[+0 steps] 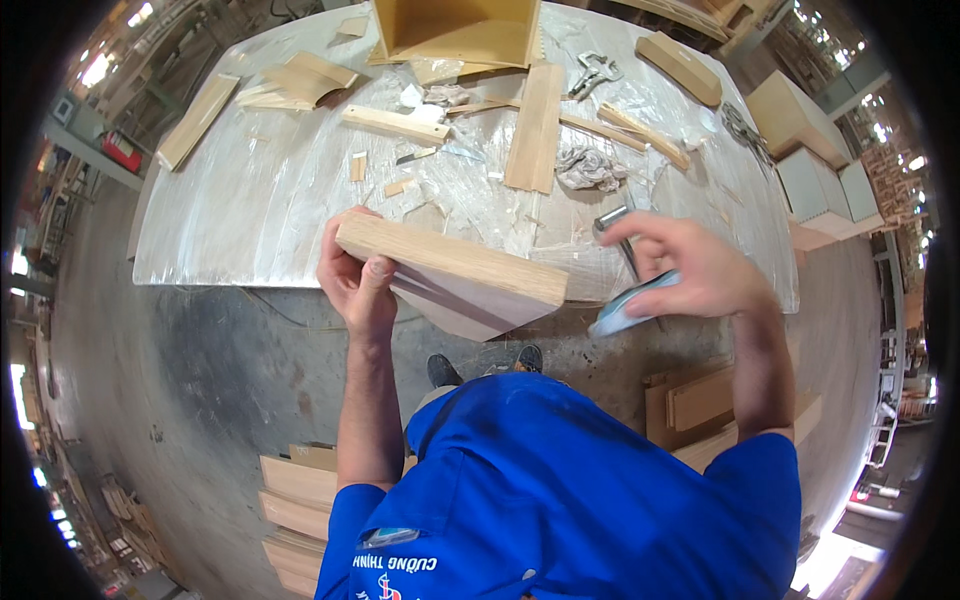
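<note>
My left hand (352, 275) grips a thick pale wooden board (450, 255) by its left end, thumb in front and fingers behind. The board is tilted in front of the table's near edge, its grained edge turned up and its greyish face toward me. My right hand (690, 268), to the right of the board and apart from it, is closed on a light blue, flat, folded-looking piece (633, 304). Beside those fingers shows a shiny metal tool with a cylindrical head (611, 217) and thin shaft; I cannot tell whether the hand holds it or it lies on the table.
The plastic-covered table (230, 220) carries a yellowish open box (455, 35), wood strips (395, 125), a flat board (533, 130), a crumpled rag (591, 168) and a metal clamp (594, 73). Boards are stacked at lower left (295, 515) and lower right (700, 400). Cartons (815, 185) stand at right.
</note>
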`<state>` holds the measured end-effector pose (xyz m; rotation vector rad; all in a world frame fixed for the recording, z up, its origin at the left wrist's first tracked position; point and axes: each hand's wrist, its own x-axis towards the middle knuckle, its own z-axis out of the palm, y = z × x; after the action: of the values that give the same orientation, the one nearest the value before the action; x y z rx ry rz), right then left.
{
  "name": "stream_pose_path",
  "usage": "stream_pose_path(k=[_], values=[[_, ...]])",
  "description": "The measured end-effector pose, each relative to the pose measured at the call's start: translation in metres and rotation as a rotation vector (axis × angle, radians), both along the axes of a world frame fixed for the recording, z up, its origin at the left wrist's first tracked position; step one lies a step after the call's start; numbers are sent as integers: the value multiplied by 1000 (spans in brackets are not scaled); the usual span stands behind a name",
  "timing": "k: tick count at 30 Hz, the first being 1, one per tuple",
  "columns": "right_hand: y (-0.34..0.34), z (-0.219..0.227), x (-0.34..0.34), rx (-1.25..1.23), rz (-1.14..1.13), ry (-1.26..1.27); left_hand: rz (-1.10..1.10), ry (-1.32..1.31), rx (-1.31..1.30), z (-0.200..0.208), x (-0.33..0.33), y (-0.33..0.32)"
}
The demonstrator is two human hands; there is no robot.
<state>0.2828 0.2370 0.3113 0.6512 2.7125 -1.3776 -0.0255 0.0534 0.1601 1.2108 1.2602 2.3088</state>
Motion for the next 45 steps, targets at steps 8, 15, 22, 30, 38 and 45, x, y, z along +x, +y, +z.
stream_pose_path(k=[8, 15, 22, 30, 38, 45], values=[[-37, 36, -44, 439, 238, 421, -40, -52, -33, 1, 6, -1], [-52, 18, -147, 518, 408, 321, -166, -71, -7, 3, 2, -3], [-51, 20, -183, 364, 391, 337, -268, -174, 32, -3, 0, -4], [-8, 36, -62, 229, 346, -23, -186, -85, -13, 2, 1, -2], [-7, 7, -84, 95, 211, 133, -189, -25, -49, 6, -1, -5], [-38, 2, -196, 175, 304, 297, -147, -80, -97, 8, 17, -11]])
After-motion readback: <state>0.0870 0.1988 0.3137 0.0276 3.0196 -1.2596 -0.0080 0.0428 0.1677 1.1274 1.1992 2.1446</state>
